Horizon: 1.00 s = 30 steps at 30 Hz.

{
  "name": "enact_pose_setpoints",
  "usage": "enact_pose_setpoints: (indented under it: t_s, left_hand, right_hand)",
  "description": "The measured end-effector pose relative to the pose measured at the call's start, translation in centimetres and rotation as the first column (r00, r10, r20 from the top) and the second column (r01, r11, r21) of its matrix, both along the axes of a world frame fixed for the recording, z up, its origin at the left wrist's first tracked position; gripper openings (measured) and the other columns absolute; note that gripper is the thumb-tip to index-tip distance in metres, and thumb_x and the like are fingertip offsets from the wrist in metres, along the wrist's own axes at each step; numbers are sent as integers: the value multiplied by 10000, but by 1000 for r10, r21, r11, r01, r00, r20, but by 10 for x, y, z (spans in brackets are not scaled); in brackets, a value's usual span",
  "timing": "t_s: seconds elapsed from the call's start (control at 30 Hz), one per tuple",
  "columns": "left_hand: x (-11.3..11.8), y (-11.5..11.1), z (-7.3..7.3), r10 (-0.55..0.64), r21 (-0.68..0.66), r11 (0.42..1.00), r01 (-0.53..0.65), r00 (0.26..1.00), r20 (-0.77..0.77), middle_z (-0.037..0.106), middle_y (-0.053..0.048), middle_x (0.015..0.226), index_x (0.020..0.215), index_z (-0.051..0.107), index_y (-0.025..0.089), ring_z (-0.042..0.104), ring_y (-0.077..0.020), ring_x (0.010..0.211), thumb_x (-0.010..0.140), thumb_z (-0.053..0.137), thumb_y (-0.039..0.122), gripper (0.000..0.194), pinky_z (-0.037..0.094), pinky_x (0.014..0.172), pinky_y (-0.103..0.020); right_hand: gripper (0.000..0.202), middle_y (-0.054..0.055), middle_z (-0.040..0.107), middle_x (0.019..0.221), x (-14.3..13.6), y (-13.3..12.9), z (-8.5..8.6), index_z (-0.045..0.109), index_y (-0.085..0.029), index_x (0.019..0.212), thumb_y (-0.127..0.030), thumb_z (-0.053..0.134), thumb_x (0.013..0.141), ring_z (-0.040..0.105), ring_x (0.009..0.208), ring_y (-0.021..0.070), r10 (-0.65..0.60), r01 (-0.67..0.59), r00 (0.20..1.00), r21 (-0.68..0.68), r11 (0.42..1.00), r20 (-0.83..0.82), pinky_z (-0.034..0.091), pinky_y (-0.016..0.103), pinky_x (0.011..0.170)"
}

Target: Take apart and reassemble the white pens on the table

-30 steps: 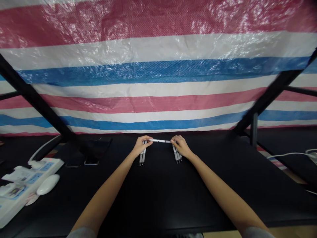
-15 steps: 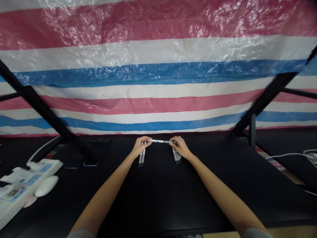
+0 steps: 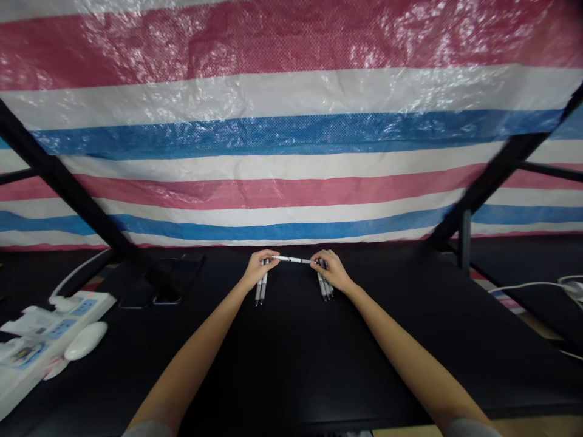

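Note:
A white and grey pen (image 3: 295, 260) lies crosswise between my two hands, its ends pinched in the fingers. My left hand (image 3: 259, 267) closes on the left end, and my right hand (image 3: 333, 269) on the right end. Under the left hand, two similar pens (image 3: 261, 289) lie side by side on the black table, tips toward me. Several more pens (image 3: 325, 287) lie close together beside and partly beneath the right hand. The upper parts of both groups are hidden by my fingers.
At the left stand a white power strip (image 3: 64, 331) and a white computer mouse (image 3: 86, 340). Two dark phone-like slabs (image 3: 167, 297) lie by a black slanted post (image 3: 91, 203). Another post (image 3: 483, 188) rises at the right, near a white cable (image 3: 523, 285). Striped sheeting (image 3: 291, 200) hangs behind.

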<state>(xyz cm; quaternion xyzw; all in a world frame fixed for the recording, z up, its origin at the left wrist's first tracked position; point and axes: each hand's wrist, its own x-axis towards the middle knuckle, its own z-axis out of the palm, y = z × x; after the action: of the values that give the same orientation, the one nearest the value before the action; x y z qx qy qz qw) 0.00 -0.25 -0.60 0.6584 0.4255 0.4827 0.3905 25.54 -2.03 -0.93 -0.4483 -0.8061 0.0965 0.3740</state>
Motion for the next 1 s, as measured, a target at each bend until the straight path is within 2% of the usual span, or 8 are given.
enact_pose_setpoints:
  t_s: [0.13, 0.37, 0.6, 0.8, 1.0]
  left_hand:
    - [1, -1, 2, 13, -21, 1000, -13, 1000, 15, 715, -90, 871, 824, 685, 148, 666, -244, 857, 657, 704, 298, 225, 495, 811, -359]
    - [1, -2, 4, 0, -30, 1000, 0, 1000, 12, 715, -89, 854, 831, 682, 141, 665, -232, 843, 662, 694, 284, 222, 490, 812, -352]
    - [1, -2, 3, 0, -13, 1000, 0, 1000, 1, 711, -93, 885, 825, 688, 143, 656, -221, 838, 657, 688, 240, 193, 479, 804, -340]
    - [2, -3, 5, 10, -26, 1000, -9, 999, 42, 711, -90, 852, 808, 692, 146, 657, -233, 840, 646, 707, 238, 187, 478, 789, -334]
    - [0, -1, 2, -3, -13, 1000, 3, 1000, 26, 712, -95, 875, 819, 693, 143, 655, -230, 846, 655, 702, 223, 183, 473, 801, -333]
  right_hand:
    - [163, 46, 625, 845, 1, 1, -1, 612, -204, 854, -359, 565, 836, 516, 794, 205, 18, -18, 1000, 14, 1000, 8, 373, 328, 751]
    - [238, 52, 631, 837, 0, -1, 2, 622, -200, 838, -400, 499, 873, 521, 786, 200, 30, -30, 1000, -1, 1000, 0, 372, 333, 752]
    - [369, 45, 639, 813, 0, -1, 1, 621, -207, 714, -407, 391, 922, 518, 812, 199, 36, -33, 998, -54, 998, 52, 367, 335, 777]
    - [261, 47, 640, 845, 0, -1, 1, 619, -206, 855, -438, 499, 866, 517, 800, 202, 13, -13, 1000, -13, 1000, 7, 381, 329, 764]
    - [294, 45, 642, 837, 0, 0, 1, 615, -206, 796, -413, 436, 904, 509, 800, 199, 27, -26, 999, -22, 999, 47, 372, 328, 764]
